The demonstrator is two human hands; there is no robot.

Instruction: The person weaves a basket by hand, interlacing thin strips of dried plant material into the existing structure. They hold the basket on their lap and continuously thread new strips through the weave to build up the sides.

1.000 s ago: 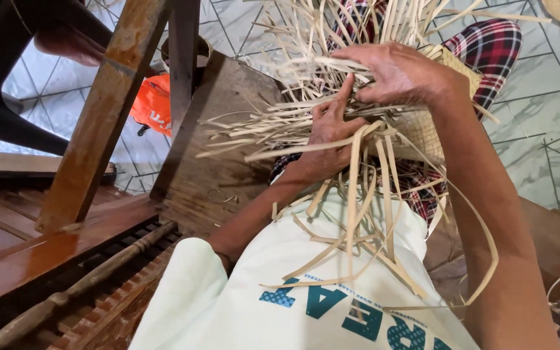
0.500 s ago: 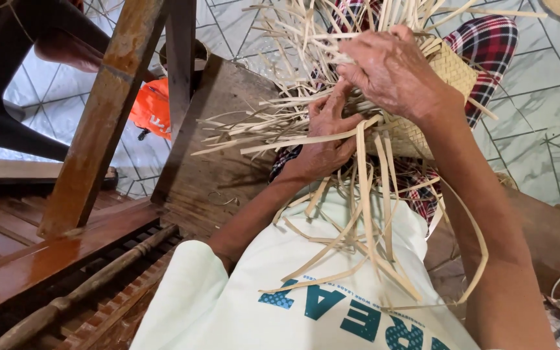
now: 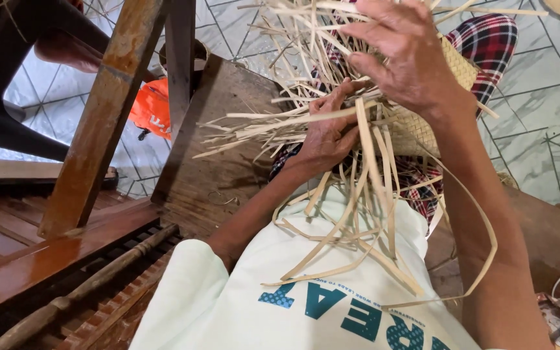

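Looking down, I see a pale shirt (image 3: 332, 291) closest to me, with loose straw strips (image 3: 358, 220) hanging over it. My left hand (image 3: 328, 133) is curled shut around a bunch of those strips, just beside the woven basket (image 3: 422, 123) on my lap. My right hand (image 3: 409, 55) is above the basket, its fingers (image 3: 374, 68) bent and pinching strips that stick up. Under the basket are checked trousers (image 3: 490, 42). Off to the left stand a wooden board (image 3: 218, 142) and a wooden post (image 3: 108, 110). Farther off, something orange (image 3: 150, 107) lies on the tiled floor (image 3: 539, 116).
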